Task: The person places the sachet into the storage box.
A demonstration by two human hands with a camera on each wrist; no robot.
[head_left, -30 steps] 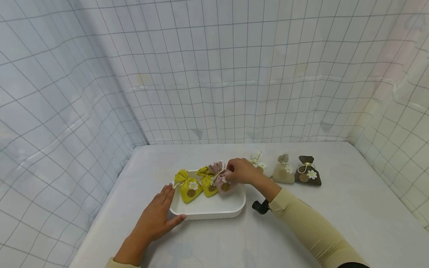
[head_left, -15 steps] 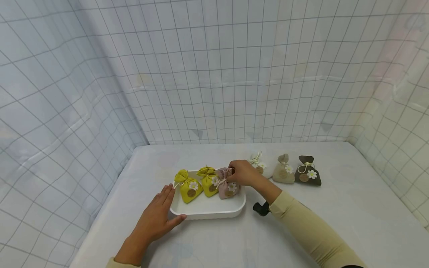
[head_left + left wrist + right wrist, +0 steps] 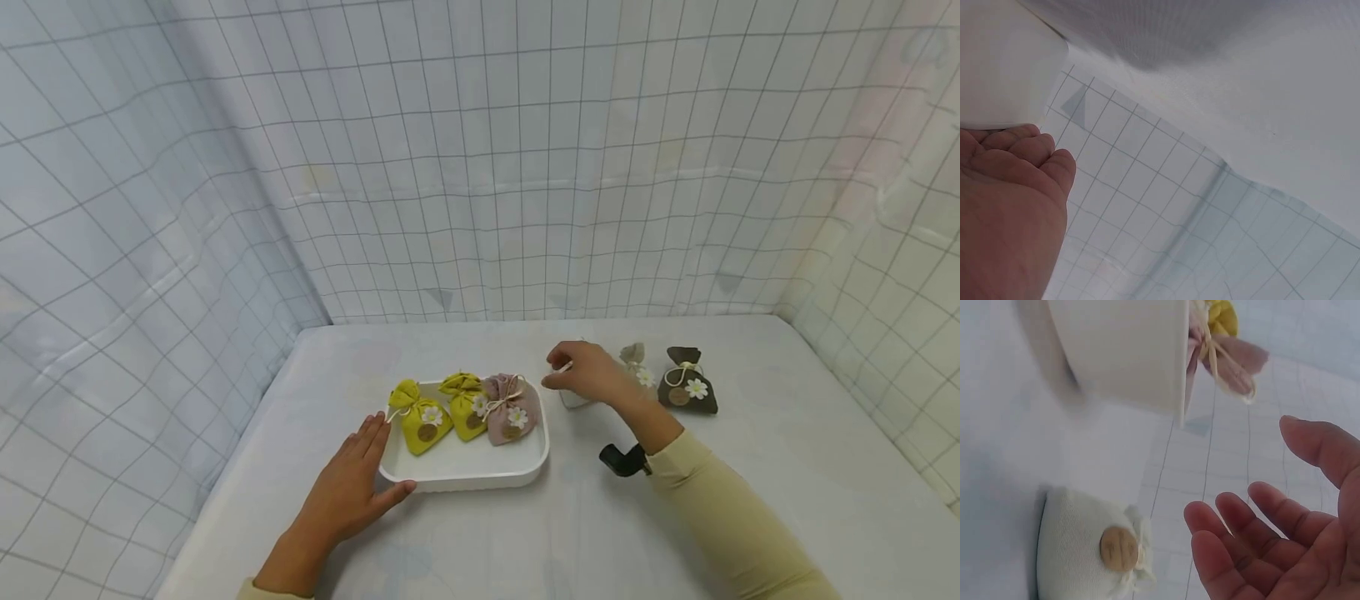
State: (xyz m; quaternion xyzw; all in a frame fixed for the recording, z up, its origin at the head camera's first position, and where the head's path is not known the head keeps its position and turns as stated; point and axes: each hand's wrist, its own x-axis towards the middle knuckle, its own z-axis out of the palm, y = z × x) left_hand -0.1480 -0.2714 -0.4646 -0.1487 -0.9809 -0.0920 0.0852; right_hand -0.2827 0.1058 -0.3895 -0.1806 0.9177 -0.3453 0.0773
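My left hand [image 3: 341, 492] rests against the left side of a white tray [image 3: 472, 481], fingers straight and thumb at the front rim. Inside lie a yellow drawstring pouch [image 3: 425, 429] at the left, a second yellow pouch [image 3: 467, 410] and a pink pouch [image 3: 512, 410] at the right, each with a daisy and round tag. To the tray's right, my right hand [image 3: 588, 373] hovers over a white pouch [image 3: 574, 399], largely hiding it. In the right wrist view, that hand's fingers are loosely bent around nothing, apart from the white pouch [image 3: 1075, 547].
Right of the white pouch stand a beige pouch [image 3: 637, 365], partly behind my right hand, and a dark brown pouch [image 3: 687, 392]. A black fitting [image 3: 624, 459] shows beneath my right wrist. Grid-patterned cloth walls [image 3: 517, 208] border the white table [image 3: 480, 550] at back and sides.
My right hand has set the pink pouch upright at the tray's right end, let go of it, and moved right over the white pouch. The left hand has stayed put.
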